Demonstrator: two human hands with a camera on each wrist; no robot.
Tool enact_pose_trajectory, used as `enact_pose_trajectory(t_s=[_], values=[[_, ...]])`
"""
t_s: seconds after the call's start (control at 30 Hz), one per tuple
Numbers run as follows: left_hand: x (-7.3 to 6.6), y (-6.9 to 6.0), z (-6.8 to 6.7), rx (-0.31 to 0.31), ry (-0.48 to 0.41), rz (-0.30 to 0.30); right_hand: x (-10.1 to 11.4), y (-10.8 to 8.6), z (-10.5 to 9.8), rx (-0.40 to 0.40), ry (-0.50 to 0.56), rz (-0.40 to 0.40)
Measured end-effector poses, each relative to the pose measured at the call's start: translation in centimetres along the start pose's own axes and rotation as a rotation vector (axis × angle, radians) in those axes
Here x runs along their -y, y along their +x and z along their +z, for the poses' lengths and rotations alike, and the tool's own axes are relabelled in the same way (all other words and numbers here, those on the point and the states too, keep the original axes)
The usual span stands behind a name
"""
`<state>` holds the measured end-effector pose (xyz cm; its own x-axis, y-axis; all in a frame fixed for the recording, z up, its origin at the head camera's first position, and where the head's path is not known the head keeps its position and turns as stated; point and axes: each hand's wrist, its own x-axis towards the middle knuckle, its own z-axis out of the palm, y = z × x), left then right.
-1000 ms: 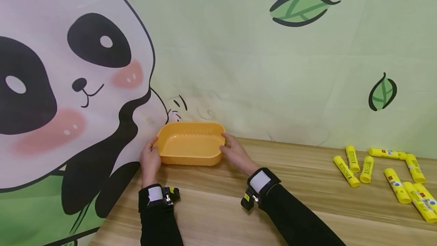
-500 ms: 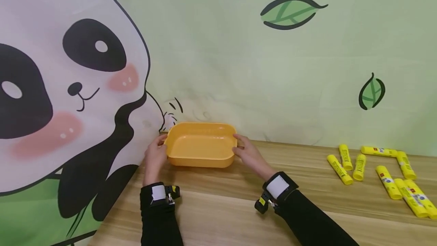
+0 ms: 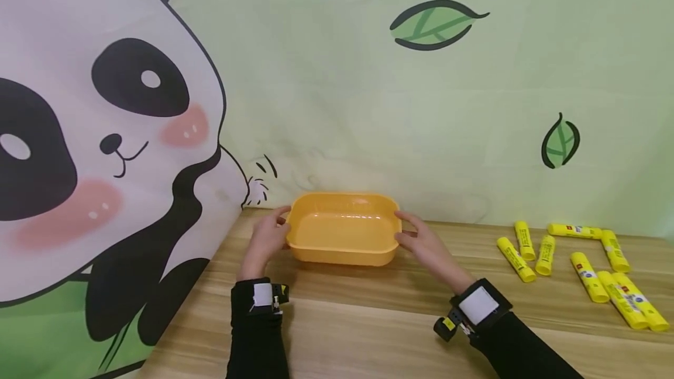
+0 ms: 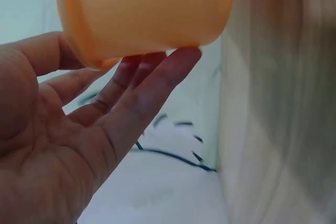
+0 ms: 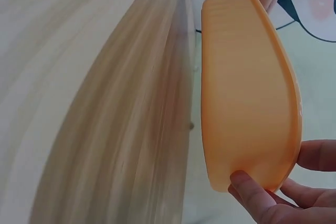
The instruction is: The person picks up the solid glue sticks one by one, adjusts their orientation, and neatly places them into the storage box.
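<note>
A person's left hand (image 3: 266, 240) and right hand (image 3: 427, 245) grip opposite ends of an orange rectangular tray (image 3: 344, 233), holding it just above a wood-grain tabletop (image 3: 363, 332) before a panda-print backdrop (image 3: 337, 98), well apart from scattered yellow glue sticks (image 3: 588, 277).

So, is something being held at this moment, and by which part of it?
A yellow-orange tray is held by its two opposite short sides: the left grip on one, the right grip on the other.
</note>
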<state>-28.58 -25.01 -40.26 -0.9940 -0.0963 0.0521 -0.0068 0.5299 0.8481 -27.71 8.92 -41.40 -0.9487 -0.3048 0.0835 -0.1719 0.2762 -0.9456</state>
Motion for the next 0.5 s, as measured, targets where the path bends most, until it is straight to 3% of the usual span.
enact_pose_trajectory(t_s=[0.3,0.5], values=[[-3.7,-0.8,3.3,0.195,0.088,0.037,-2.0,-3.6,-4.2,-0.028,-0.016,0.014],[-5.1,-1.1,5.0,0.256,0.091,0.09,-2.4,-5.3,-6.3,-0.044,-0.04,0.025]])
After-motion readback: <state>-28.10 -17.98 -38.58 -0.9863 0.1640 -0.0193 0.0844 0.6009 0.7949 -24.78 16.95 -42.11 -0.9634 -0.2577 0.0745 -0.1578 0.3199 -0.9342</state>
